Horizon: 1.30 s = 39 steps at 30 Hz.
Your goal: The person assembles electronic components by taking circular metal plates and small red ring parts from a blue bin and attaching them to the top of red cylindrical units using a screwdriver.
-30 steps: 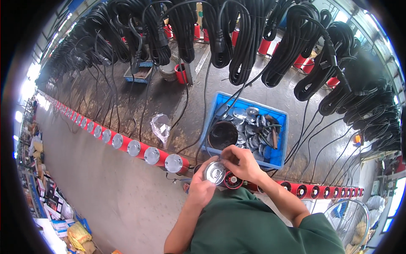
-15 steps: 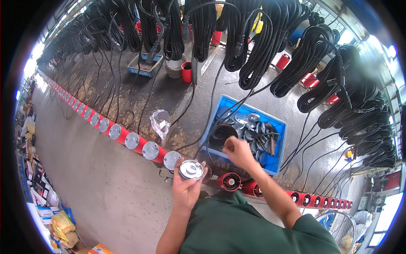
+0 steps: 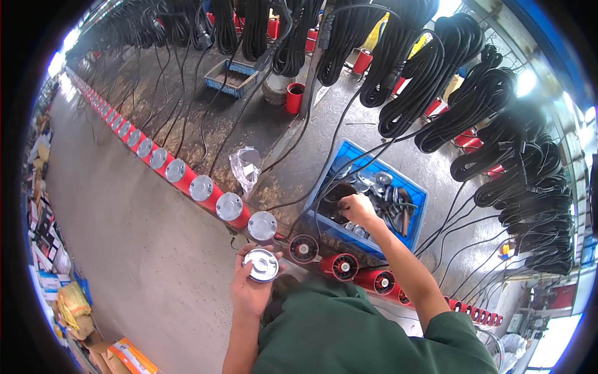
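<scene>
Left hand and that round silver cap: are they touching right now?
Touching. The head view shows the left hand cupping the round silver cap, fingers wrapped around its rim with no gap, just in front of the row of red cylinders.

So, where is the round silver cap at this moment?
In the head view, the round silver cap sits in the left hand, low and left of centre, just below the row of red cylinders.

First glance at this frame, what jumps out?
The coiled black cables hanging in bundles across the top and right, and the long row of red cylinders with silver caps running diagonally from upper left toward the person. At centre, the left hand holds a round silver cap while the right hand reaches into a blue crate of parts.
</scene>
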{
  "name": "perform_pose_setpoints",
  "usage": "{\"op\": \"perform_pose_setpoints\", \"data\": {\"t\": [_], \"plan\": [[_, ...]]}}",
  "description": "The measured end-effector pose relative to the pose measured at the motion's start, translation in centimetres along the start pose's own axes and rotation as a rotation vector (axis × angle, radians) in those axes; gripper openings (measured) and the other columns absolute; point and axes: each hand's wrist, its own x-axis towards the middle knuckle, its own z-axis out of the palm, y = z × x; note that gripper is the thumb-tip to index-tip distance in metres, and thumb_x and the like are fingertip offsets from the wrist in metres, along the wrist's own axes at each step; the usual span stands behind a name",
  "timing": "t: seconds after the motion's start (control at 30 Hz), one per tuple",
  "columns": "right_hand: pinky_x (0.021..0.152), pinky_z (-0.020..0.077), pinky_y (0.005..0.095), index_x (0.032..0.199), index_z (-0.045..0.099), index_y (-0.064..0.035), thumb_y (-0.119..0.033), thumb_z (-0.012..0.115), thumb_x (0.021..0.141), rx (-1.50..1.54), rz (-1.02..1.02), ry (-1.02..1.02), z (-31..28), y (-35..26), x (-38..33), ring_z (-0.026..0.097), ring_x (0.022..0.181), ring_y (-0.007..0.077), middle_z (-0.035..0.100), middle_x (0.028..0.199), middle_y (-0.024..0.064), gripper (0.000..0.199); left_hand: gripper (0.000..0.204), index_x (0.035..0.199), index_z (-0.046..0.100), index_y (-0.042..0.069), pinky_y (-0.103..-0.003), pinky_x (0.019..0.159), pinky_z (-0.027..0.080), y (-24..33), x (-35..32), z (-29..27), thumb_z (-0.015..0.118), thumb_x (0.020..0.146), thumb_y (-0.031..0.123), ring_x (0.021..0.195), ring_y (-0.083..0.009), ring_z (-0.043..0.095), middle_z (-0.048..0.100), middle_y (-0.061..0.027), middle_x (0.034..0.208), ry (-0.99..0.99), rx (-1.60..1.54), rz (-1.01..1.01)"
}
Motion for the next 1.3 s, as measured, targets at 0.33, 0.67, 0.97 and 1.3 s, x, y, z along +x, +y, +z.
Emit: {"op": "perform_pose_setpoints", "data": {"t": [0.33,0.67,0.97,1.3], "plan": [[0.068,0.0575,0.0284,0.1,0.076,0.0025,-0.01,0.076,0.097,0.54,0.073,0.123,-0.8,0.6,-3.5,0.072,0.071,0.0121,0.076,0.083,0.0071,0.013,0.044,0.14,0.05,0.01,-0.06,0.101,0.056,0.0,-1.0,-1.7,0.063,0.099,0.016,0.125,-0.0438,0.064,0.064,-0.0249,0.135,0.158,-0.073,0.033],[0.065,0.0595,0.029,0.105,0.073,0.0016,-0.014,0.071,0.101,0.397,0.044,0.272,-1.0,0.7,-4.0,0.078,0.079,0.0149,0.08,0.091,0.0119,0.016,0.038,0.137,0.052,0.012,-0.059,0.098,0.058,-1.1,-0.2,-0.9,0.061,0.101,0.013,0.124,-0.0446,0.065,0.064,-0.0246,0.137,0.164,-0.073,-0.013],[0.075,0.0602,0.0311,0.103,0.064,0.001,-0.007,0.073,0.099,0.769,-0.052,0.246,-0.3,-8.8,-9.6,0.073,0.086,0.0165,0.077,0.115,0.0133,0.012,0.036,0.136,0.054,0.012,-0.059,0.095,0.059,-1.5,0.4,-0.8,0.061,0.101,0.013,0.122,-0.0452,0.066,0.065,-0.0246,0.135,0.229,-0.057,-0.035],[0.079,0.059,0.0367,0.111,0.071,-0.0089,-0.02,0.083,0.083,0.185,-0.544,0.378,3.9,-12.2,-8.9,0.07,0.091,0.0246,0.075,0.105,0.0046,0.032,0.034,0.134,0.053,0.013,-0.058,0.096,0.06,-1.9,0.4,-0.6,0.06,0.101,0.012,0.123,-0.0444,0.067,0.066,-0.0235,0.134,0.249,-0.034,-0.096]]}}
